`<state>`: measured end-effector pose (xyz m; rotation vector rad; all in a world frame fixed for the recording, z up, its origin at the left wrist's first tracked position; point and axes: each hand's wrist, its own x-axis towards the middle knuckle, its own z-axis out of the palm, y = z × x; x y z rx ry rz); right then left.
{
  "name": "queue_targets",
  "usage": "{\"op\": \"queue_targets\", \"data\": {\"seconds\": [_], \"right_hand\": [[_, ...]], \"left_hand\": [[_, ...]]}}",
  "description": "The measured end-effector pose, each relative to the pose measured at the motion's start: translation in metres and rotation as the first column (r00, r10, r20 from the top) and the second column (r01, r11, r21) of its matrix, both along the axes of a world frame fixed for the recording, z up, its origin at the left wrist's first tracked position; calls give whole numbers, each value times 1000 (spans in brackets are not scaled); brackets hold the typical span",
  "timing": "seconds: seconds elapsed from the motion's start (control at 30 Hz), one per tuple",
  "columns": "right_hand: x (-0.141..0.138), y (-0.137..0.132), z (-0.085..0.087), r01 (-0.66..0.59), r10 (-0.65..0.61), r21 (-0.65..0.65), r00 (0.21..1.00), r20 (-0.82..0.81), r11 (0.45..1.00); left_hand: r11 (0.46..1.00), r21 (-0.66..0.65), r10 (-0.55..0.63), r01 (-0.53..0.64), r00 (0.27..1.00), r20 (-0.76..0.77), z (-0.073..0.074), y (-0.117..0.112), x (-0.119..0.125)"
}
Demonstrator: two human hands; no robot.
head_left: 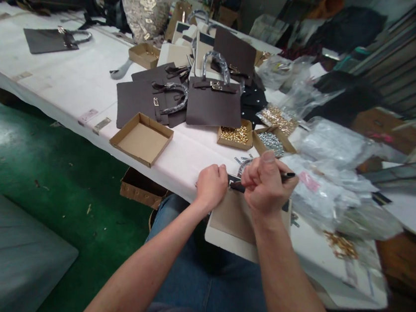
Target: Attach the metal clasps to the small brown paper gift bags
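A beige bag panel with pale edges [228, 219] lies at the table's near edge, above my lap. My left hand [213, 188] is closed at its far left edge, fingers curled over the dark strip there. My right hand [267, 184] is a fist around a slim dark tool [289, 175], whose exact kind I cannot make out. The tool's other end points left, close to my left fingers. Just beyond my hands, a plastic-wrapped handle [245, 164] is partly hidden by the right fist.
Cardboard trays hold gold pieces [234, 135] and silver pieces [271, 143]. An open cardboard tray [142, 138] sits at the left edge. Brown bag panels with wrapped handles [211, 103] are piled behind. Plastic bags [324, 188] crowd the right side.
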<state>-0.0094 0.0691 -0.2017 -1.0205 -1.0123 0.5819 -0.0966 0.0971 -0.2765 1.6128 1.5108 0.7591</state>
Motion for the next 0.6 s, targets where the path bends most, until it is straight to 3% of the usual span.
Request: {"op": "queue_targets", "data": {"seconds": [0.3, 0.4, 0.5, 0.6], "right_hand": [[-9, -3, -17, 18, -17, -40, 999, 30, 999], [-10, 1, -19, 33, -36, -44, 998, -51, 998], [10, 8, -4, -37, 10, -109, 971, -237, 993], [64, 0, 32, -97, 47, -126, 936, -349, 987]], "left_hand": [[1000, -30, 5, -4, 1000, 5, -6, 1, 4], [1000, -19, 8, -7, 999, 44, -5, 1, 3], [1000, 17, 18, -20, 994, 106, -5, 0, -2], [999, 25, 17, -24, 968, 249, -9, 4, -9]]}}
